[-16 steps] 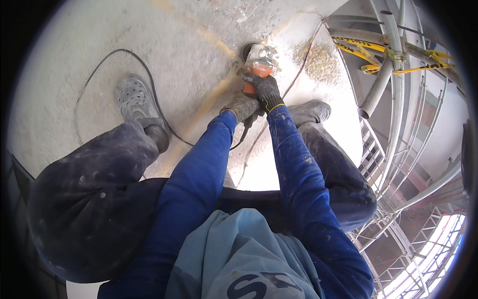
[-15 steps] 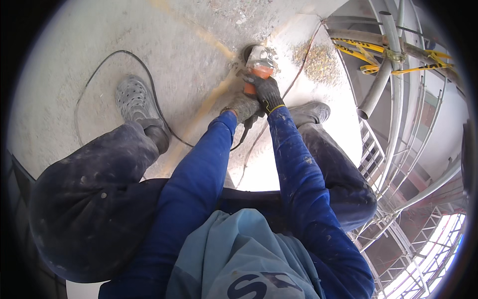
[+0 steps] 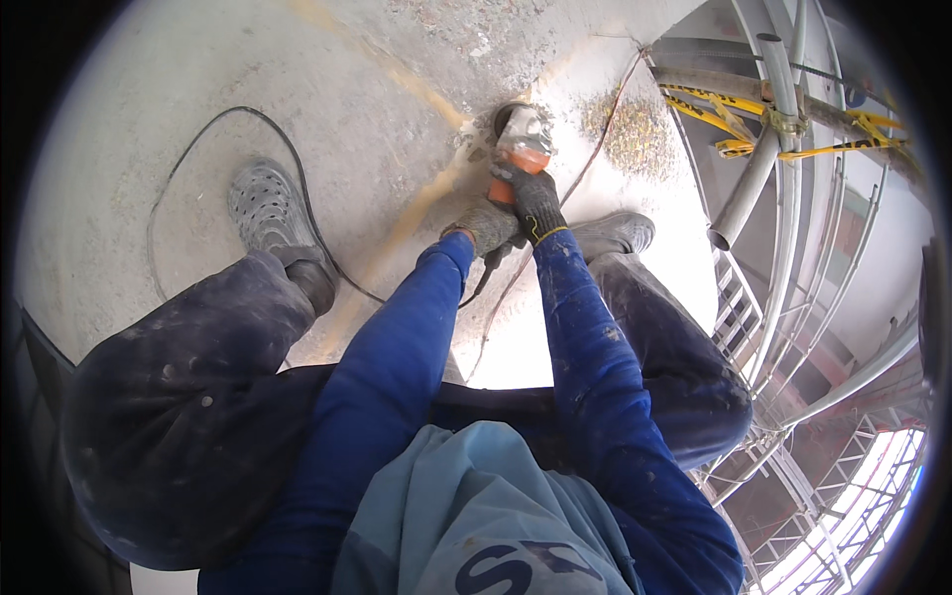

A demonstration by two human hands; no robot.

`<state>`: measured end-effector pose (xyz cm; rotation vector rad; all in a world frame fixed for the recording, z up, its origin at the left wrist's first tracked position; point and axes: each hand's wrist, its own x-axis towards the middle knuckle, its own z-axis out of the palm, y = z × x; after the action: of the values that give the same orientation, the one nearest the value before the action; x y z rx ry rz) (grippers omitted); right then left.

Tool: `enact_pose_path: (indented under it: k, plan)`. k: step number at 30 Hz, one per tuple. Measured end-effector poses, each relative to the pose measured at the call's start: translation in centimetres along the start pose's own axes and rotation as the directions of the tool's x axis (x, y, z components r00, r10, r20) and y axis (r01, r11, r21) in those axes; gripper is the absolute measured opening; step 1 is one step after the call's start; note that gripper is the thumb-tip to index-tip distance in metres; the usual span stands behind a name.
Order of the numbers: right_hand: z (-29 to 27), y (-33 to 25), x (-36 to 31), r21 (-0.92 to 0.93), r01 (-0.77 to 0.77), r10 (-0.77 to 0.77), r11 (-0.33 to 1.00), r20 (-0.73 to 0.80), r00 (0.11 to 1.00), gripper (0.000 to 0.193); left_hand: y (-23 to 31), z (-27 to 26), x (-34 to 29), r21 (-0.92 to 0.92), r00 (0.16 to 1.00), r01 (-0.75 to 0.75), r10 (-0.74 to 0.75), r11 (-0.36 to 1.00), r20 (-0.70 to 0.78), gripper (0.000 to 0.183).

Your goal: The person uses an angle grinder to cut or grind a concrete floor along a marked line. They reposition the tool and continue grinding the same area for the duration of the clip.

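We have both gloved hands wrapped around the orange grinder [image 3: 526, 157], neither released. Our right hand [image 3: 534, 201] grasps its orange body; our left hand [image 3: 485, 226] is closed around its rear end, its fingers partly hidden. The grinder is at the concrete floor [image 3: 129, 208], nearer the right edge than the left; we cannot tell whether its dark disc [image 3: 506, 120] touches the surface.

grinder [image 3: 526, 139] fwd btwn shoes [image 3: 613, 235] | cord [image 3: 240, 108] rnd L shoe [image 3: 266, 203] | scaffold [image 3: 746, 188] R of flr [image 3: 119, 208]
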<state>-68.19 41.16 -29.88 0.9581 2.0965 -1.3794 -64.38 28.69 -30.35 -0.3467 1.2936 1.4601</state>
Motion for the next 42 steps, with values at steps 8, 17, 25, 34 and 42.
enact_pose_path:
  k: [8, 17, 25, 34, 42]
  plan:
    - [0.9, 0.1, 0.6, -0.05, 0.015, -0.015, 0.999, 0.007, 1.0, 0.062, 0.3, -1.2, -0.5, 0.089, 0.999, 0.033, -0.036, 0.995, 0.037, 0.017]
    - [0.5, -0.9, 0.4, -0.093, 0.011, -0.012, 0.996, -0.012, 1.0, 0.067, 1.1, -1.4, -0.7, 0.051, 1.0, 0.004, -0.005, 0.999, 0.017, 0.018]
    - [-0.2, -0.5, 1.1, 0.081, -0.08, 0.08, 0.993, 0.014, 0.997, 0.069, 2.2, -1.1, -1.0, 0.107, 0.999, 0.008, -0.011, 0.994, 0.031, 0.018]
    - [-1.5, 0.5, 1.4, -0.123, 0.027, -0.03, 0.992, -0.026, 0.999, 0.067, 1.7, -0.2, 0.1, 0.042, 0.992, 0.073, -0.077, 0.996, 0.102, 0.018]
    - [-5.4, 0.7, -3.1, 0.416, -0.089, 0.153, 0.905, -0.123, 0.98, 0.044, 1.6, 4.0, -1.1, 0.271, 0.992, -0.088, 0.109, 0.959, -0.061, 0.03]
